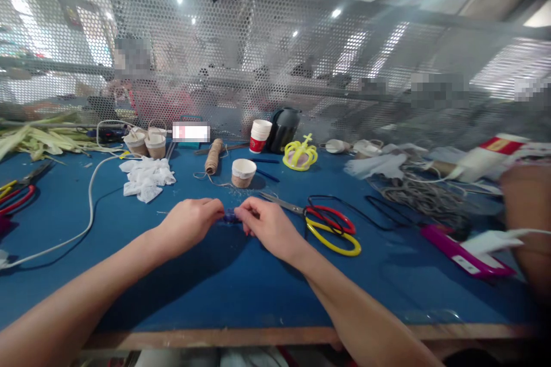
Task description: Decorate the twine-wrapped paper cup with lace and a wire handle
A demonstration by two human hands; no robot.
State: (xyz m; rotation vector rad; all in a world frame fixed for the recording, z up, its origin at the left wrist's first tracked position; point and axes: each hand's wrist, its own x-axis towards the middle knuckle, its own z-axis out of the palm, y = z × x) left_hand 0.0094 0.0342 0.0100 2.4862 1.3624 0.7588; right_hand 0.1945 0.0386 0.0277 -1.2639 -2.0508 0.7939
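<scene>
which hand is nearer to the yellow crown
Right. The right hand is on the near side of the yellow crown, slightly to its left; the left hand is also nearer the wearer but farther left.

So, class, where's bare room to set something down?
Blue tabletop is bare between left forearm, right forearm and wooden edge; also between left forearm and white cable. Crowded: right side, with tangled grey cord and purple power strip.
</scene>
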